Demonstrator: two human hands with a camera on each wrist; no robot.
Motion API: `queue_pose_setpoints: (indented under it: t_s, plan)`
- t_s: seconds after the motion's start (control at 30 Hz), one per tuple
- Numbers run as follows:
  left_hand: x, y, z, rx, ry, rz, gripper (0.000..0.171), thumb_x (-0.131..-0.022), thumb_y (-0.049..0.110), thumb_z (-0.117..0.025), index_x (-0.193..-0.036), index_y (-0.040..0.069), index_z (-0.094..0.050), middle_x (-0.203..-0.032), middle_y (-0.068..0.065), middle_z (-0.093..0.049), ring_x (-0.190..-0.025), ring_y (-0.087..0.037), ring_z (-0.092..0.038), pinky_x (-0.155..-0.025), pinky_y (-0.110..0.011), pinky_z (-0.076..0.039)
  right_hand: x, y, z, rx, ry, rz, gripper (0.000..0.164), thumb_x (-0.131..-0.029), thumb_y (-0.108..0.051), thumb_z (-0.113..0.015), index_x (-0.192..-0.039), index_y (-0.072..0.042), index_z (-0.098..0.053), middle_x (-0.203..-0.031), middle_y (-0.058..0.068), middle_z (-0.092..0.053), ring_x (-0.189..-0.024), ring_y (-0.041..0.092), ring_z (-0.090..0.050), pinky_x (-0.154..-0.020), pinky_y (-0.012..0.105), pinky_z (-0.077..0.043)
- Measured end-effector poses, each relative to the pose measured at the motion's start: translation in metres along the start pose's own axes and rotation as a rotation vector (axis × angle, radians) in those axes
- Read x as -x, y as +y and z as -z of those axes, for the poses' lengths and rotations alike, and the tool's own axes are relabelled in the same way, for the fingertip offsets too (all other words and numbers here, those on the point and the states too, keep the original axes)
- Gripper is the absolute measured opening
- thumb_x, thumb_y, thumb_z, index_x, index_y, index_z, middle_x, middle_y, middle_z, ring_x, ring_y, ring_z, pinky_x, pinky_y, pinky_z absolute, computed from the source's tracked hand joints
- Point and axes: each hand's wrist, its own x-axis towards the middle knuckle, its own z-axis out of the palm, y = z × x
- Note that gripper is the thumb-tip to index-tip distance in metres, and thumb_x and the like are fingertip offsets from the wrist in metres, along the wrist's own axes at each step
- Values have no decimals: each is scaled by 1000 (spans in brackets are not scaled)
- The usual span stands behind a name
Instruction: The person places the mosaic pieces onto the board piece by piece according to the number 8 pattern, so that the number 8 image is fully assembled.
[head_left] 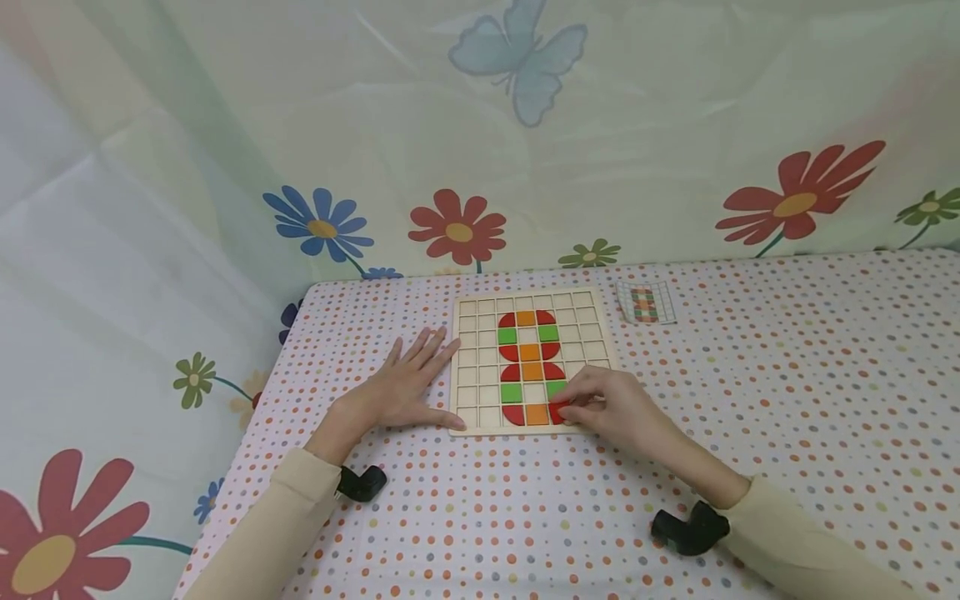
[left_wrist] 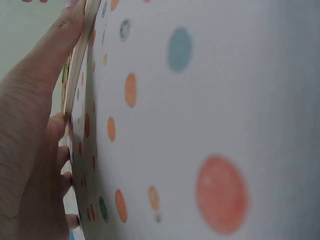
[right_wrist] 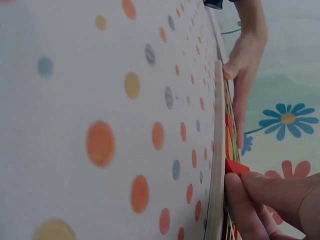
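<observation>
A square wooden grid board [head_left: 468, 373] lies on the table, its middle columns filled with red, orange and green tiles in a figure-eight shape. My right hand [head_left: 611, 408] pinches a red tile [right_wrist: 237, 167] between thumb and fingers at the near right corner of that pattern; the tile stands tilted in the right wrist view. My left hand [head_left: 408, 383] rests with spread, straight fingers at the board's left side. Its thumb [left_wrist: 62, 30] lies on the near left corner, and other fingertips touch the left edge.
A small pattern card [head_left: 647, 303] with a coloured grid lies beyond the board's right side. Dotted cloth [head_left: 480, 517] covers the table. A flower-printed curtain [head_left: 645, 150] hangs behind and to the left. Black wrist cameras [head_left: 692, 528] sit at both cuffs.
</observation>
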Motion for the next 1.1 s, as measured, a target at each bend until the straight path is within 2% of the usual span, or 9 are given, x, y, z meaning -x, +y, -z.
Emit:
queue_pose_setpoints:
  t_s: [0.23, 0.43, 0.7, 0.8, 0.9, 1.03, 1.1]
  plan:
    - [0, 0, -1, 5, 0, 2, 121, -85, 78, -67, -170, 21, -4, -176, -5, 7, -161, -28, 10, -127, -61, 4, 1, -1, -5, 101, 23, 31, 13, -86, 5, -82, -97, -3, -84, -92, -1, -67, -80, 12, -56, -63, 20, -48]
    - [2, 0, -1, 2, -6, 5, 121, -85, 78, -67, -170, 20, -4, -176, -5, 7, -161, -28, 11, -127, -61, 5, 2, -2, -8, 114, 32, 49, 12, -86, 7, -81, -94, -1, -84, -91, -2, -65, -82, 11, -58, -63, 19, -49]
    - [7, 1, -1, 9, 3, 6, 121, -85, 77, -68, -170, 20, -5, -176, -6, 7, -161, -29, 10, -126, -62, 4, 2, -3, -11, 132, 38, 46, 14, -85, 5, -83, -92, -7, -84, -92, -4, -68, -85, 11, -62, -68, 20, -53]
    - [7, 1, -2, 13, -1, 7, 121, -84, 78, -67, -170, 20, -5, -176, -5, 7, -161, -29, 11, -127, -61, 5, 4, 0, -10, 131, 36, 51, 13, -86, 2, -84, -95, -8, -83, -93, -3, -68, -80, 9, -60, -66, 20, -52]
    - [7, 2, -3, 15, -3, 8, 122, -84, 79, -67, -170, 21, -5, -176, -5, 6, -161, -29, 10, -127, -61, 5, 7, 5, -7, 98, 44, 74, 15, -87, 0, -84, -100, -8, -82, -96, -2, -69, -80, 8, -63, -70, 21, -56]
    - [7, 3, -5, 18, -3, 10, 121, -84, 79, -67, -170, 21, -5, -176, -6, 6, -161, -29, 10, -127, -61, 5, 12, 13, 6, 78, 58, 109, 22, -91, -2, -81, -113, -6, -78, -104, 2, -70, -91, 14, -68, -80, 28, -61]
    - [6, 4, -5, 15, -7, 11, 121, -84, 79, -66, -170, 20, -5, -176, -6, 6, -161, -29, 10, -127, -61, 5, 14, 18, 16, 112, 63, 111, 28, -93, -6, -80, -120, -4, -74, -110, 5, -69, -96, 20, -69, -82, 34, -62]
